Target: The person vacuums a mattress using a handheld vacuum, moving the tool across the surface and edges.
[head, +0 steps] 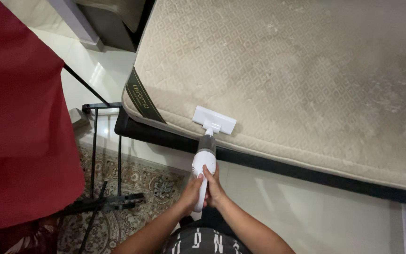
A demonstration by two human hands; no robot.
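- While both hands close around one handle, the head view looks straight down on a person working at the edge of a bed.
- The left hand (191,190) wraps the left side of the white handheld vacuum (205,162), its thumb laid across the handle.
- The right hand (214,188) clasps the same handle from the right, fingers curled tight on it, so the two hands touch each other.
- The vacuum points away from the person, its grey middle section leading to a flat white nozzle head (214,120).
- That nozzle head rests on the near edge of the bare beige mattress (297,75), close to the mattress corner with its dark green strap.
- The mattress lies on a black bed frame (278,167) above a pale tiled floor (306,211).
- To the left hangs a red cloth (19,122); below it stand a black metal rack (106,155) and a patterned rug (137,188).
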